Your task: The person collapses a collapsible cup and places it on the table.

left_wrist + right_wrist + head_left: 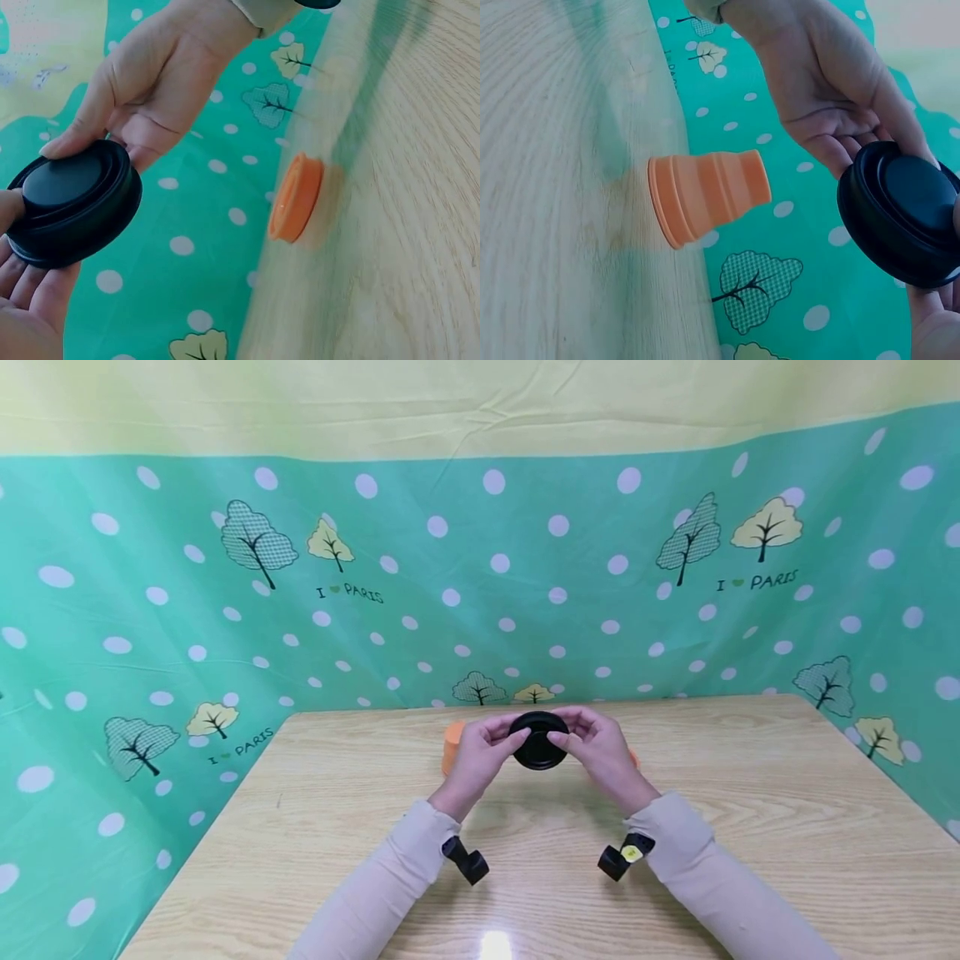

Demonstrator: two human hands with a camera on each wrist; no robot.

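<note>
From the head camera, the left hand (476, 756) and right hand (606, 758) pinch a black collapsible cup (538, 753), folded flat, above the counter (337, 777), thumbs on its near face from 9 and 3 o'clock, the other fingers behind its rim. In the left wrist view its stepped rings suggest a light, rubbery material, bendy at the folds, probably neither slippery nor fragile; a flat orange disc (302, 199) lies on the counter, well apart at its 3 o'clock. In the right wrist view, an orange collapsible cup (703, 196) stands wide end down on the counter at 9 o'clock, and the black collapsible cup's thick outer rim looks the stiffest, surest hold, best taken from opposite sides.
</note>
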